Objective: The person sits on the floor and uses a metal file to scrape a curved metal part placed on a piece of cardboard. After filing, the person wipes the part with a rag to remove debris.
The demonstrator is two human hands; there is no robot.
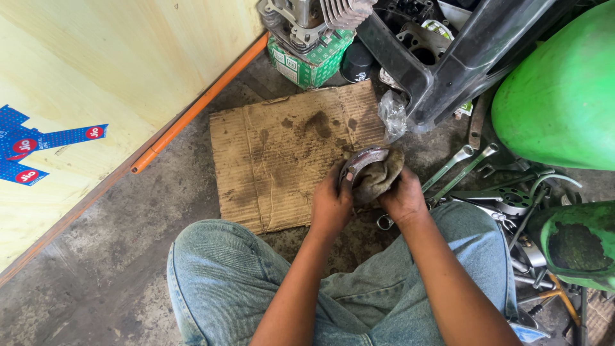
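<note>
Concrete floor (128,256), stained cardboard (282,160), wrenches (458,168), black crate (448,70)

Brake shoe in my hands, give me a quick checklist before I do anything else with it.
1. Left hand grips the brake shoe: ok.
2. Right hand presses the rag on the shoe: ok.
3. Shoe lining clean: cannot tell, the rag covers it.
4. Cardboard under the work: ok, though oil-stained.
5. Spanners close by the right hand: ok.
6. Floor to the right clear: not ok, loose tools lie scattered.
</note>
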